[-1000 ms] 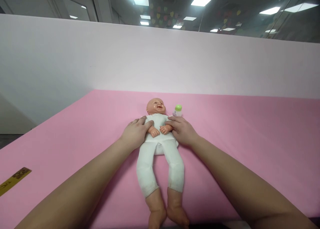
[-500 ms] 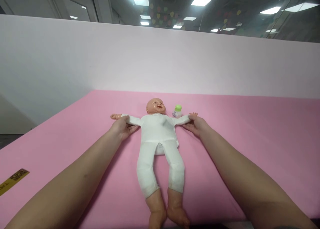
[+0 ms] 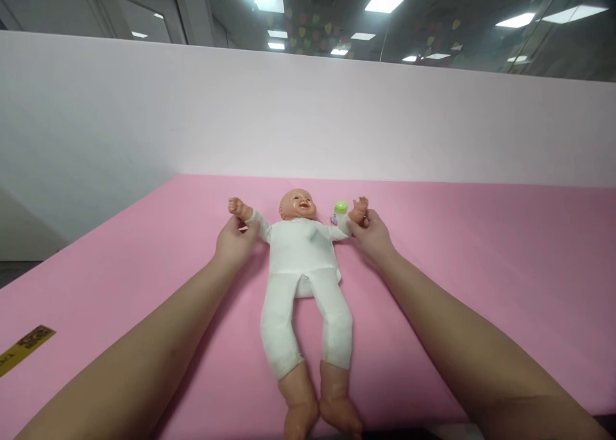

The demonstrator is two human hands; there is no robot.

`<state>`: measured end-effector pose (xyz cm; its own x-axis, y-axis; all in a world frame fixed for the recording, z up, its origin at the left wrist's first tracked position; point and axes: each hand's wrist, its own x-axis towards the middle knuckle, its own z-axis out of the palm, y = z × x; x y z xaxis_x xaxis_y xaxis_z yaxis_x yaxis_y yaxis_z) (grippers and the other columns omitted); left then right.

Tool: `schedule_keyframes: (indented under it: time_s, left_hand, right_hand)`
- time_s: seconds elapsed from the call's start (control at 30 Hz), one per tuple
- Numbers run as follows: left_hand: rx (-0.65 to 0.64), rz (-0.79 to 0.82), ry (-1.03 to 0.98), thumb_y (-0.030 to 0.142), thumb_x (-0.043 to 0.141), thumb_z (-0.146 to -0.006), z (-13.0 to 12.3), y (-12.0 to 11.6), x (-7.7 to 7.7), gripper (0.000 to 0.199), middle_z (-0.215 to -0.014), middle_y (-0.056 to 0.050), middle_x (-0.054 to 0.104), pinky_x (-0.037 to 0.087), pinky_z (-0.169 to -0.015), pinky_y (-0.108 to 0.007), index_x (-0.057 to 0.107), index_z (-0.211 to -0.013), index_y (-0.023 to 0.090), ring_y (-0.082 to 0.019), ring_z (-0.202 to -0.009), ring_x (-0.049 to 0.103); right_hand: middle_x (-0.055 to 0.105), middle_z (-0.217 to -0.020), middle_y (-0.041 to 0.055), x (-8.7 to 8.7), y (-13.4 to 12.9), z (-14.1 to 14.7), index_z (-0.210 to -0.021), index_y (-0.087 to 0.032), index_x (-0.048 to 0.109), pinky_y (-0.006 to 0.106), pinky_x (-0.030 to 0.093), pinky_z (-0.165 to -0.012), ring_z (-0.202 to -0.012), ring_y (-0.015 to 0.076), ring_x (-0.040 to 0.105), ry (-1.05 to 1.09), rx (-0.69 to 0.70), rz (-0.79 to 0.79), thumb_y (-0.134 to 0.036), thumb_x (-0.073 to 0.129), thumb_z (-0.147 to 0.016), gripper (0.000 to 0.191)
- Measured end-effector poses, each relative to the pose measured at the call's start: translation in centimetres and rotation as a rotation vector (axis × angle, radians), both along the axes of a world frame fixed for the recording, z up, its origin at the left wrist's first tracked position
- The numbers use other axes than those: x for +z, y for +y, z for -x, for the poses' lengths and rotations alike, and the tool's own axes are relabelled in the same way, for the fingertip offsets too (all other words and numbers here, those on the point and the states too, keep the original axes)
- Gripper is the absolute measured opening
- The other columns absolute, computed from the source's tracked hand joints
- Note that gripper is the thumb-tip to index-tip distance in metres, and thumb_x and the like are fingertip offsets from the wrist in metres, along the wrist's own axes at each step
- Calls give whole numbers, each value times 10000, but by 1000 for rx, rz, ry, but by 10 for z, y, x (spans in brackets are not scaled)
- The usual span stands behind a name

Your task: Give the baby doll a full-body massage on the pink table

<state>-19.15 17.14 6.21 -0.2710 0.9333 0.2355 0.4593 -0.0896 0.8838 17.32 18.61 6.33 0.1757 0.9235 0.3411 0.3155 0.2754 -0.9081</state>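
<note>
A baby doll (image 3: pixel 304 251) with a white cloth body lies on its back, head away from me and bare feet toward me. My left hand (image 3: pixel 237 240) is closed around the doll's arm on the left, near the wrist. On the other side, my right hand (image 3: pixel 374 235) grips the doll's other forearm close to its wrist. Both doll hands are raised off the surface and point up and outward. Just behind the doll's arm on the right stands a small bottle (image 3: pixel 340 210) with a green cap, its lower part partly hidden by that arm.
The doll lies on a pink table (image 3: pixel 457 267). A white wall (image 3: pixel 308 119) rises along the far edge, with glass above it. At the left front, a yellow label strip (image 3: pixel 26 349) is stuck to the surface.
Both doll arms have been lifted from lying spread out flat and drawn inward, my hands moving up and in with them. The doll's body and the bottle stay in place.
</note>
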Motion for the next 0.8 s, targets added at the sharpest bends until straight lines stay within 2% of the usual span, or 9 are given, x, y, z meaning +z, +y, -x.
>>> schedule_keyframes:
  time_s: [0.07,0.17,0.27,0.4,0.47,0.63,0.7,0.8]
  left_hand:
    - [-39,-77,210,498,647,-953,-5,-9,4,432,-1176,-98,755,588,-885,-403,669,-1289,228,-270,-1032,723]
    - [-169,-192,459,463,629,-961,-16,-22,11,407,-1321,-70,714,558,-954,-393,703,-1322,288,-272,-1144,687]
    - [-255,-193,691,382,594,-971,-23,-29,16,426,-1423,-66,659,553,-964,-397,704,-1376,311,-286,-1200,674]
    - [-284,-187,953,234,509,-968,-29,-31,18,505,-1449,-95,643,522,-1029,-445,677,-1440,295,-326,-1252,653]
    - [-291,-194,1025,197,485,-961,-31,-31,17,529,-1452,-108,641,504,-1054,-455,670,-1450,276,-338,-1269,642]
    - [-270,-170,991,204,487,-960,-34,-31,15,531,-1467,-107,638,483,-1056,-445,663,-1455,284,-330,-1264,644]
    - [-241,-142,854,291,506,-986,-31,-30,14,483,-1450,-93,654,497,-1002,-412,662,-1443,301,-313,-1233,659]
    - [-157,-33,581,444,538,-984,-18,-20,9,406,-1250,-101,745,506,-862,-364,708,-1304,262,-297,-1073,702]
  right_hand:
    - [764,-1220,45,6,-11,10,-1285,-269,671,472,618,-984,-1096,279,733,-149,94,-88,-328,783,-882,422]
    - [767,-1225,-3,12,-23,22,-1262,-334,724,456,594,-988,-1084,262,721,-421,235,-220,-219,716,-907,373]
    - [778,-1192,2,12,-27,28,-1229,-324,754,477,559,-1011,-1112,280,701,-668,306,-335,-127,668,-899,394]
    - [751,-1291,31,6,-23,32,-1252,-283,754,498,493,-1108,-1258,306,641,-818,371,-440,-70,646,-877,445]
    - [745,-1300,42,4,-22,32,-1241,-274,758,494,481,-1116,-1263,306,635,-857,376,-444,-59,642,-875,440]
    - [753,-1272,34,5,-25,35,-1246,-278,741,488,464,-1119,-1240,293,639,-819,371,-402,-43,625,-861,466]
    - [763,-1225,26,4,-27,36,-1235,-288,741,480,496,-1069,-1183,288,659,-737,356,-337,-87,642,-874,425]
    - [771,-1172,13,-1,-24,33,-1222,-309,740,433,564,-941,-1044,258,698,-497,308,-184,-216,688,-910,330]
